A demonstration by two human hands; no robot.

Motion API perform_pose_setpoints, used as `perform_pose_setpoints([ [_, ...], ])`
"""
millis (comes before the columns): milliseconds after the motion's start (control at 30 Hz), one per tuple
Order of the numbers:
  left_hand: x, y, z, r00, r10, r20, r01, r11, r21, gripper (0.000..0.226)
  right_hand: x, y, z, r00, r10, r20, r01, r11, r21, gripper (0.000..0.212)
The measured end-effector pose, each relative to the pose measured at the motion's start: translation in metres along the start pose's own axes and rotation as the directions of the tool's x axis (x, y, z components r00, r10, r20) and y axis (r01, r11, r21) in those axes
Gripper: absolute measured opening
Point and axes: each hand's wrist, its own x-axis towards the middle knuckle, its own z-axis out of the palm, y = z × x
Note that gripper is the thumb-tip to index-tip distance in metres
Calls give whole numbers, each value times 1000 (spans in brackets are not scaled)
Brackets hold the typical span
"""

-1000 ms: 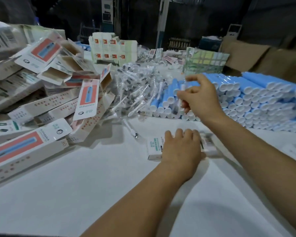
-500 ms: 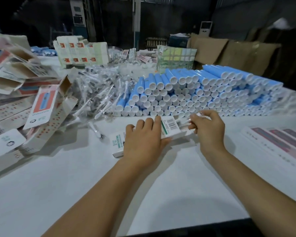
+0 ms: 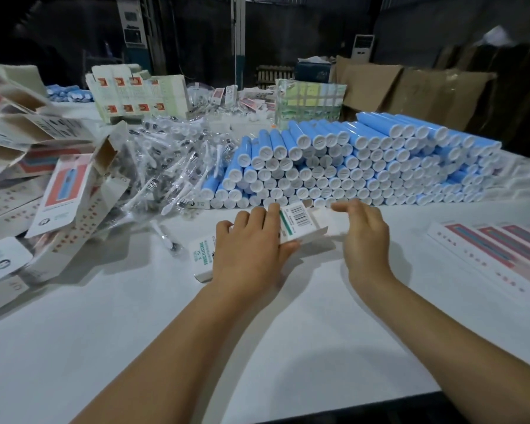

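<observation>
Head view, 1 frame. Left hand grips the white carton, fingers curled over its top, thumb at the near edge. The carton lies on the white table, just in front of the stacked blue tubes. Right hand is at the carton's open end, fingers loose and blurred, holding nothing; contact unclear.

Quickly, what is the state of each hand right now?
Left hand: closed, gripping the white box.
Right hand: open, holding nothing; its blurred fingers are at the box's open end.
</observation>
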Motion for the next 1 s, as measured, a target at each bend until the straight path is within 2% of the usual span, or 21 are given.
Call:
perform_pose_setpoints([
  [100, 2, -4, -1, 999, -33, -6, 33, 999, -12, 71, -3, 3, -8, 999, -52, -15, 52, 998, 30, 27],
  [400, 3, -3, 3, 999, -53, -3, 54, 998, 37, 72, -17, 3, 1, 983, -75, 166, 74, 997, 13, 39],
  [533, 3, -1, 5, 999, -50, -10, 50, 997, 66, 71, -19, 5, 3, 976, -37, 213, 50, 997, -54, 17],
  [700, 0, -2, 6, 999, -35, -31, 37, 995, 90, 72, -16, 6, 2, 969, -10, 249, 29, 997, -72, 36],
  [867, -5, 3, 7, 999, 42, -31, -39, 994, 101, 71, -7, 11, 4, 946, 56, 319, -33, 997, -75, 61],
  [933, -7, 7, 7, 998, 63, -29, -60, 993, 102, 70, -8, 10, 5, 943, 90, 322, -75, 995, -58, 50],
  [1000, -7, 10, 7, 997, 65, -33, -61, 993, 101, 70, -10, 9, 6, 949, 101, 299, -94, 995, -38, 24],
])
